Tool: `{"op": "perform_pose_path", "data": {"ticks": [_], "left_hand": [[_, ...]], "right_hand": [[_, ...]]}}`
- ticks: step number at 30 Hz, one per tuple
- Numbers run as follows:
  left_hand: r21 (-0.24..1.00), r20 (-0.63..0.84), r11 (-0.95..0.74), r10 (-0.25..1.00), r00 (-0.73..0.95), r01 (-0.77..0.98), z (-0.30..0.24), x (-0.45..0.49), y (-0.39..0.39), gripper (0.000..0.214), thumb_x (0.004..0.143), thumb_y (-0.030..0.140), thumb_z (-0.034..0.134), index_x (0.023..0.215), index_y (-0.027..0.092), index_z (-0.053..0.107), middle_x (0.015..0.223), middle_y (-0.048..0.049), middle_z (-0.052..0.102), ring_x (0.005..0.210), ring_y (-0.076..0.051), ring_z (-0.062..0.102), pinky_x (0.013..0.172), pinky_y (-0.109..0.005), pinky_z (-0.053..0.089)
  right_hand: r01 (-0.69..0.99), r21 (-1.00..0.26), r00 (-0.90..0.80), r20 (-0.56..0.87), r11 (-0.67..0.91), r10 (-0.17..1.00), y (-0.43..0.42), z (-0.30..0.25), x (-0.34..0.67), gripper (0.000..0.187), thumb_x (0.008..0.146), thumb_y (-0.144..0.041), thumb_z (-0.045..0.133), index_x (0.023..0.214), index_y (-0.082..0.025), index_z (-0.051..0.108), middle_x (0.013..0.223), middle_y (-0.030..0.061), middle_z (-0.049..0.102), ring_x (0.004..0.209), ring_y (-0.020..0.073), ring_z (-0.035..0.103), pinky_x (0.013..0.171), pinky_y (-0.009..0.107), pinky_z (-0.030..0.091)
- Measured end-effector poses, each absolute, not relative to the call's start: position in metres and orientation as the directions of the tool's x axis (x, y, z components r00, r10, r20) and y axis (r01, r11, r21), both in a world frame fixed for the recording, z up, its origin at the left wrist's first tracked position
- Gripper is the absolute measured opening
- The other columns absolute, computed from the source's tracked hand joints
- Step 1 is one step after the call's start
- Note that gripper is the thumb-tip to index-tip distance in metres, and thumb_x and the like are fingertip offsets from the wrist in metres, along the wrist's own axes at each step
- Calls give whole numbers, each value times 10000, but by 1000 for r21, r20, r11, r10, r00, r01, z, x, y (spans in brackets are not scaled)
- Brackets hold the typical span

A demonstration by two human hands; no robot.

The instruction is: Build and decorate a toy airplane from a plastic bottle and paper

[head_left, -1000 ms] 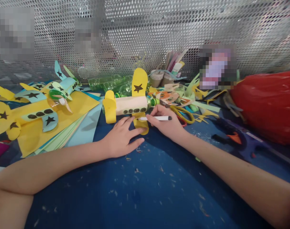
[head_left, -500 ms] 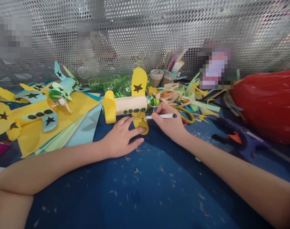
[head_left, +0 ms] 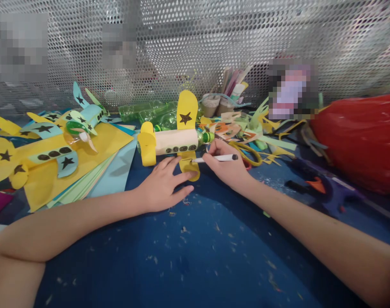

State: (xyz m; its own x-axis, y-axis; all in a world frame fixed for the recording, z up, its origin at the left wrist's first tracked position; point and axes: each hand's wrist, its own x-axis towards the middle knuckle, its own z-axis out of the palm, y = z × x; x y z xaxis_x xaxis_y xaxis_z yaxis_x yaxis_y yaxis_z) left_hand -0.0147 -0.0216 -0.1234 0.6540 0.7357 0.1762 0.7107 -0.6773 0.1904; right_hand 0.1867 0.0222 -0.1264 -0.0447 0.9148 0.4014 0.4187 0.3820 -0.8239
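Surface (head_left: 182, 265): blue, pale specks
Bottle plane (head_left: 177, 140): ctr
Ppr sheets (head_left: 116, 176): L
Grn bottles (head_left: 143, 112): rear
Scissors (head_left: 258, 162): nr scraps (head_left: 242, 128)
Glue gun (head_left: 337, 194): R

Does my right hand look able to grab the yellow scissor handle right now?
Probably yes: the yellow scissor handle lies just beyond your right hand, mostly uncovered, though that hand would likely need to release the white marker first.

The toy plane (head_left: 177, 140) is matt paper over a glossy plastic bottle (head_left: 201, 137), the marker (head_left: 225, 158) smooth plastic, the red bundle (head_left: 358, 145) toward the surface's (head_left: 150, 265) right edge shiny plastic, and the screen (head_left: 197, 38) along its far edge perforated metal.
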Motion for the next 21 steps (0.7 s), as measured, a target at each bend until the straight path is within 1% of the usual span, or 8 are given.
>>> {"op": "perform_pose_path", "data": {"ticks": [5, 10, 17, 21], "left_hand": [[193, 170, -679, 734, 658, 708, -124, -15, -21, 383, 970, 458, 412, 1240, 259, 597, 1469, -123, 341, 1359, -353, 288, 1086, -557, 315], [192, 173, -681, 732, 658, 707, -125, -15, -21, 393, 969, 460, 415, 1292, 287, 558, 1467, -110, 347, 1354, -349, 293, 1090, -561, 307], [179, 165, -683, 731, 663, 708, -123, -15, -21, 412, 971, 466, 405, 1320, 294, 540, 1457, -118, 353, 1345, -355, 303, 1088, -558, 307], [186, 168, -680, 733, 659, 709, -123, -15, -21, 402, 970, 462, 411, 1312, 298, 544, 1457, -108, 357, 1346, -354, 300, 1078, -562, 323]], "right_hand": [[372, -836, -126, 384, 402, 915, 20, -125, 186, 232, 682, -162, 577, 600, -224, 369, 507, -71, 379, 459, 73, 308, 441, 238, 248], [323, -839, -220, 383, 438, 897, 19, -127, 187, 215, 678, -171, 567, 605, -222, 372, 518, -71, 391, 466, 70, 311, 440, 230, 248], [324, -833, -232, 390, 449, 891, 19, -127, 187, 198, 686, -171, 557, 610, -222, 381, 533, -67, 411, 481, 74, 330, 458, 238, 264], [321, -842, -223, 377, 433, 899, 19, -127, 187, 206, 686, -175, 562, 608, -222, 377, 528, -70, 397, 480, 73, 315, 457, 239, 253]]}}
